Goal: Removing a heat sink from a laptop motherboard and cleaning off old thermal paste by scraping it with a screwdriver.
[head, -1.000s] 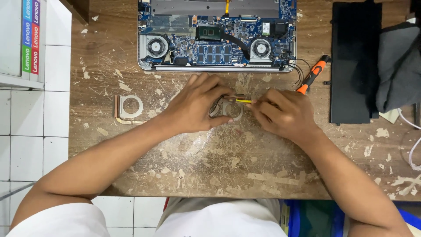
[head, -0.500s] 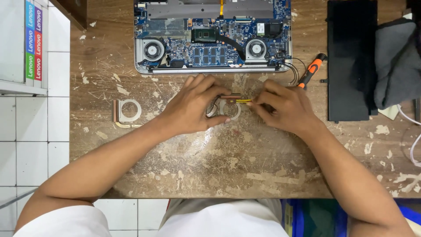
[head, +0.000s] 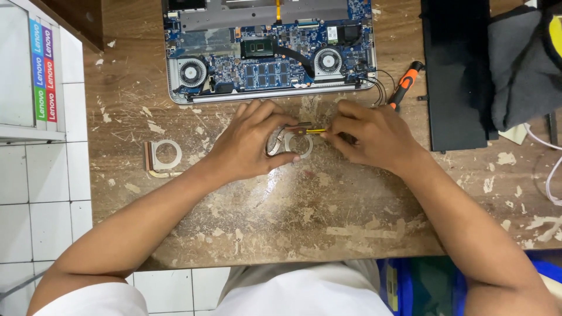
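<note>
The small metal heatsink ring (head: 297, 145) lies on the counter (head: 328, 205) below the opened laptop (head: 269, 50) — left hand (head: 249, 146) pinching it steady so the right hand (head: 369, 137), closed on a thin yellow tool (head: 313, 131), can work its edge.

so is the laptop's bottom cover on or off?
Off. The laptop lies on the wooden table with its circuit board, left fan and right fan exposed; no cover over them.
</note>
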